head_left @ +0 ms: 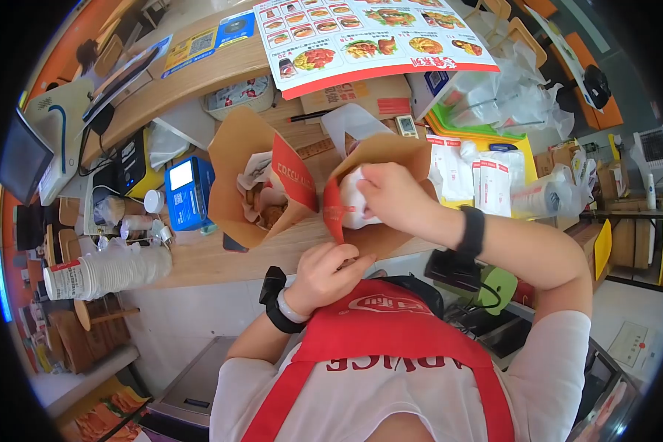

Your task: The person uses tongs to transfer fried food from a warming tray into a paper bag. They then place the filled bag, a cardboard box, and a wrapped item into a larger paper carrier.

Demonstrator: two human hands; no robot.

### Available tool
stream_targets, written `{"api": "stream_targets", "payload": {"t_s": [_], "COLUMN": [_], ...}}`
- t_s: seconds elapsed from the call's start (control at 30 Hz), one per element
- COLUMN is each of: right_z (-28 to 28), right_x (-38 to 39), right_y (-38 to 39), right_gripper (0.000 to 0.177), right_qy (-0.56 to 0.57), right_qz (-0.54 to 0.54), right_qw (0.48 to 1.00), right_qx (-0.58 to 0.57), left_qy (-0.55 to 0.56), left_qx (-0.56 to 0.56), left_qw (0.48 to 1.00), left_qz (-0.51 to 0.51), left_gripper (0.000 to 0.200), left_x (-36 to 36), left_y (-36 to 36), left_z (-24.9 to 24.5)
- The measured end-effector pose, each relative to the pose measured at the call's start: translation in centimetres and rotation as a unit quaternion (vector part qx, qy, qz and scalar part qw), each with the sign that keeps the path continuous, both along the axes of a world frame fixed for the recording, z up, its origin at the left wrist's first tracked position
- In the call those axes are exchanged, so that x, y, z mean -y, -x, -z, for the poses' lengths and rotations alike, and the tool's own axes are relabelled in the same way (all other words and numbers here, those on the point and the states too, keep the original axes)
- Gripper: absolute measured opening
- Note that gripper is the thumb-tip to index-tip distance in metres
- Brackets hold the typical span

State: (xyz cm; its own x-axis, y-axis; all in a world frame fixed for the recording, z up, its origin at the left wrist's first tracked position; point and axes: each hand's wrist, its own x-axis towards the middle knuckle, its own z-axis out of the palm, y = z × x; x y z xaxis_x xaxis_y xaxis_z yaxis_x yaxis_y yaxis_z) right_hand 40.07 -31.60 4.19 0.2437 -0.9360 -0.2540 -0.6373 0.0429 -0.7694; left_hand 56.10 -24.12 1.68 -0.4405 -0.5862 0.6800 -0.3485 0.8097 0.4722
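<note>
two kraft-paper boxes stand open on the wood-grain counter [191, 259], both with flared, folded rims and one glossy red panel apiece. the right hand [399, 197] has a narrow pinch on one white bundle [353, 200], soft and crumpled, inside the farther-right box [401, 149]; whether it is paper or thin plastic i cannot tell. just nearer the body, the left hand [330, 274] curls its fingers tightly on that box's near edge, below the red panel [334, 210]. just left of both grips, the other box [227, 144] holds browned, rough-surfaced food [271, 215] on crumpled paper. farther left are one blue boxy device [189, 193] and one ribbed stack of cups [110, 272]; beyond the grips lies one printed menu sheet [376, 44].
</note>
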Motion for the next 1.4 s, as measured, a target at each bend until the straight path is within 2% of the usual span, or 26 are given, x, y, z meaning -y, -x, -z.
{"api": "stream_targets", "payload": {"t_s": [0.07, 0.1, 0.17, 0.23, 0.3, 0.33, 0.4, 0.43, 0.5, 0.53, 0.57, 0.6, 0.63, 0.67, 0.7, 0.77, 0.83, 0.87, 0.93, 1.13, 1.17, 1.23, 1.3, 1.33, 1.37, 1.4], "right_z": [2.3, 2.5, 2.5, 1.7, 0.5, -0.4, -2.6, -2.8, -3.3, -3.6, -4.6, -6.3, -8.2, -9.6, -12.0, -12.0, -14.6, -14.9, -14.6, -13.4, -13.2, -12.9, -11.6, -10.7, -9.5, -7.8], "right_x": [0.5, 0.4, 0.0, 0.9, 2.1, 1.9, 1.3, 0.8, -0.7, -1.5, -2.3, -3.2, -4.0, -5.0, -6.2, -8.5, -10.1, -10.5, -11.2, -12.1, -12.5, -13.3, -15.1, -15.3, -15.4, -14.6], "right_y": [-1.4, -1.7, -2.2, -1.2, 0.0, 0.6, 1.7, 2.5, 3.6, 3.8, 4.0, 3.6, 2.8, 2.3, 1.0, -1.3, -0.8, -0.9, -0.5, 1.7, 2.0, 2.2, 9.7, 11.9, 13.7, 15.4], "right_gripper": [0.017, 0.017, 0.02, 0.021, 0.021, 0.021, 0.02, 0.02, 0.022, 0.024, 0.026, 0.029, 0.032, 0.033, 0.029, 0.021, 0.021, 0.019, 0.015, 0.012, 0.012, 0.003, 0.015, 0.015, 0.017, 0.019], "right_qy": [-0.151, -0.15, -0.086, -0.068, -0.065, -0.066, -0.057, -0.058, 0.002, 0.079, 0.156, 0.289, 0.415, 0.489, 0.489, 0.622, 0.51, 0.509, 0.562, 0.704, 0.707, 0.737, 0.67, 0.675, 0.64, 0.577], "right_qz": [-0.017, -0.014, -0.11, -0.156, -0.233, -0.231, -0.28, -0.277, -0.313, -0.312, -0.307, -0.284, -0.255, -0.261, -0.238, -0.154, -0.149, -0.131, -0.074, 0.076, 0.084, 0.136, -0.144, -0.147, -0.003, 0.139], "right_qw": [0.98, 0.98, 0.99, 0.985, 0.955, 0.955, 0.92, 0.92, 0.93, 0.933, 0.93, 0.908, 0.87, 0.828, 0.839, 0.757, 0.825, 0.823, 0.787, 0.652, 0.653, 0.574, 0.711, 0.705, 0.768, 0.797], "right_qx": [0.127, 0.127, 0.018, -0.042, -0.172, -0.173, -0.269, -0.27, -0.192, -0.161, -0.13, -0.105, -0.08, -0.082, 0.003, 0.128, 0.193, 0.214, 0.244, 0.271, 0.259, 0.328, 0.159, 0.163, 0.027, -0.112], "left_qy": [-0.002, -0.005, -0.003, -0.002, 0.015, 0.015, 0.002, 0.003, 0.008, 0.009, 0.01, 0.01, 0.013, 0.032, 0.03, 0.003, -0.024, -0.03, -0.161, -0.23, -0.233, -0.231, -0.227, -0.219, -0.221, -0.221], "left_qx": [0.002, 0.003, 0.007, 0.011, 0.008, 0.007, 0.027, 0.025, -0.006, -0.008, -0.04, -0.073, -0.081, -0.12, -0.123, -0.104, -0.081, -0.08, -0.075, -0.081, -0.08, -0.077, -0.064, -0.055, -0.04, -0.029], "left_qw": [1.0, 1.0, 1.0, 1.0, 1.0, 1.0, 1.0, 1.0, 0.998, 0.998, 0.996, 0.994, 0.997, 0.989, 0.986, 0.983, 0.976, 0.972, 0.946, 0.923, 0.917, 0.931, 0.926, 0.924, 0.929, 0.933], "left_qz": [0.005, 0.005, 0.004, 0.003, -0.013, -0.01, -0.008, -0.006, -0.067, -0.063, -0.073, -0.08, 0.002, 0.085, 0.103, 0.151, 0.199, 0.219, 0.27, 0.299, 0.312, 0.272, 0.295, 0.307, 0.295, 0.282], "left_gripper": [0.021, 0.021, 0.022, 0.022, 0.025, 0.025, 0.024, 0.024, 0.024, 0.024, 0.024, 0.024, 0.024, 0.023, 0.023, 0.022, 0.021, 0.021, 0.018, 0.014, 0.014, 0.013, 0.012, 0.012, 0.012, 0.012], "left_x": [0.0, 0.0, 0.0, -0.1, -0.3, -0.4, -0.5, -0.4, -0.4, -0.5, -0.8, -1.0, -1.3, -1.3, -1.2, -0.9, -1.0, -1.0, -1.1, -2.3, -2.7, -3.2, -2.5, -2.0, -2.0, -2.2], "left_y": [0.0, 0.0, -0.2, -0.4, -0.5, -0.6, -0.7, -0.7, -0.5, -0.4, -0.3, -0.1, -0.1, 0.9, 1.9, 4.3, 6.6, 7.5, 8.7, 11.4, 11.9, 12.2, 12.5, 12.5, 12.3, 12.3], "left_z": [-0.1, -0.2, -0.2, -0.1, 0.3, 0.2, -0.1, 0.1, 0.7, 0.5, 0.0, -0.6, -1.2, -1.8, -1.7, -0.7, -0.1, -0.3, -0.6, 0.4, 0.6, 1.0, -0.2, -0.8, -0.5, -0.2]}}
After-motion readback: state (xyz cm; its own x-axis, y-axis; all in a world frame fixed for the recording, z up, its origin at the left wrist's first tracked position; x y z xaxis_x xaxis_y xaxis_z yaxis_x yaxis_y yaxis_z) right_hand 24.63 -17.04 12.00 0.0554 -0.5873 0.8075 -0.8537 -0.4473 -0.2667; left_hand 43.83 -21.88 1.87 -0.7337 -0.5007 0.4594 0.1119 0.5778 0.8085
